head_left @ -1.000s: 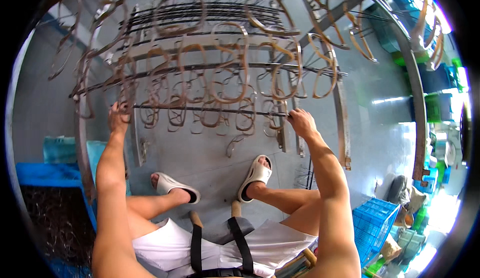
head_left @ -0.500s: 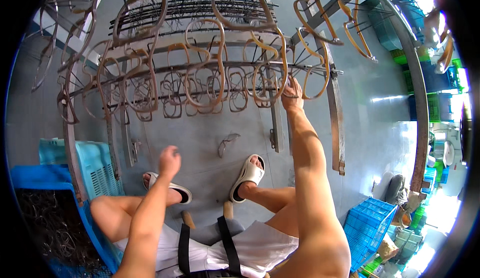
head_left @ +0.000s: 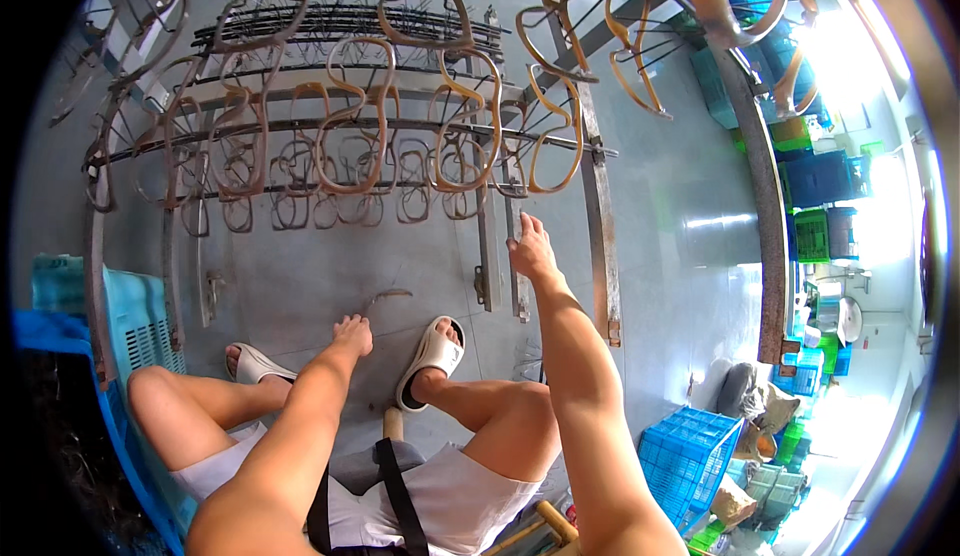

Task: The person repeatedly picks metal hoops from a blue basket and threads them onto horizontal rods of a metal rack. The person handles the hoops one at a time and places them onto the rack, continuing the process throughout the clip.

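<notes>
Rows of brown and amber eyeglass frames [head_left: 357,116] hang from dark rods on a metal rack [head_left: 600,246] before me. My right hand [head_left: 532,248] is just below the lowest hanging frames at the right, near an upright of the rack. Its fingers are stretched out and apart, with nothing seen in them. Lower down at the left, my left hand [head_left: 352,336] is closed with its fingers curled. A thin curved brownish piece [head_left: 392,293] shows just beyond those fingers; whether it touches them I cannot tell. Anything inside the fist is hidden.
A blue crate [head_left: 60,328] of dark tangled pieces stands at my left, beside a turquoise basket [head_left: 145,318]. Another blue crate [head_left: 690,461] is at my right. A wiry bundle [head_left: 530,358] stands beside my right knee. Stacked bins [head_left: 815,234] line the far right.
My right hand has come down from among the hanging frames, and its fingers have opened. My left hand has moved right, toward the thin curved piece. The whole view has shifted.
</notes>
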The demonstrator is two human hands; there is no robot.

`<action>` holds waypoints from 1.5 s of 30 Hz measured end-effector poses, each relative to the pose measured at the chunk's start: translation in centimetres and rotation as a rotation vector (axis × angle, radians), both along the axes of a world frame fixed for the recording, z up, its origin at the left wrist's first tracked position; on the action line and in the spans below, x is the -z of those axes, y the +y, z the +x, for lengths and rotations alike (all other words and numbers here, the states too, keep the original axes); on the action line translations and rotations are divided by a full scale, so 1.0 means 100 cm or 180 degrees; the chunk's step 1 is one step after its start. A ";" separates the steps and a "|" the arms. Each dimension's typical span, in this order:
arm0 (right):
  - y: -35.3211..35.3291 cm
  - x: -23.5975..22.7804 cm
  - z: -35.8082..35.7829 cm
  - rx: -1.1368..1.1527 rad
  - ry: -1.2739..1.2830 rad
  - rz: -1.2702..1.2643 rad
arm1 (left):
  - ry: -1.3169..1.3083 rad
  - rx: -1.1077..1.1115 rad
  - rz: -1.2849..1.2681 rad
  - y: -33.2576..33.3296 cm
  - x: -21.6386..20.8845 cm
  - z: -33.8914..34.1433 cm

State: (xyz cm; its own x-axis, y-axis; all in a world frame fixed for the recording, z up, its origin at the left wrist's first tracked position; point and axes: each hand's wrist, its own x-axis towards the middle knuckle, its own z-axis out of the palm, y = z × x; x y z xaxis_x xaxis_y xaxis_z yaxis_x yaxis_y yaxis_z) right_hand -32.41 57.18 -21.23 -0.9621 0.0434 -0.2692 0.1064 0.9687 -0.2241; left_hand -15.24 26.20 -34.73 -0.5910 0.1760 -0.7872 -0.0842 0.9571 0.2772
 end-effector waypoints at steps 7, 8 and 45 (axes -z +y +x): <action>0.001 0.020 0.012 -0.0812 -0.0665 0.0008 | 0.1780 -0.0024 0.0408 -0.055 -0.013 0.044; 0.042 0.045 0.033 -0.0953 -0.0573 0.0037 | 0.1900 0.0016 0.0494 -0.050 -0.029 0.041; 0.161 0.128 0.616 0.3991 0.0079 0.0599 | -0.0090 -0.2939 0.1541 -0.051 -0.279 0.113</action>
State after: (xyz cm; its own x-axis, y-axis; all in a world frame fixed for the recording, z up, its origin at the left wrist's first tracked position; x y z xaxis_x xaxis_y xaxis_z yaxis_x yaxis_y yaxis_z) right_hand 29.20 73.25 -34.01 -0.2381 0.9608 -0.1424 0.9685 0.2238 -0.1096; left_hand -3.95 21.11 -6.88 -0.6389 -0.0346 -0.7685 -0.7393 0.3040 0.6009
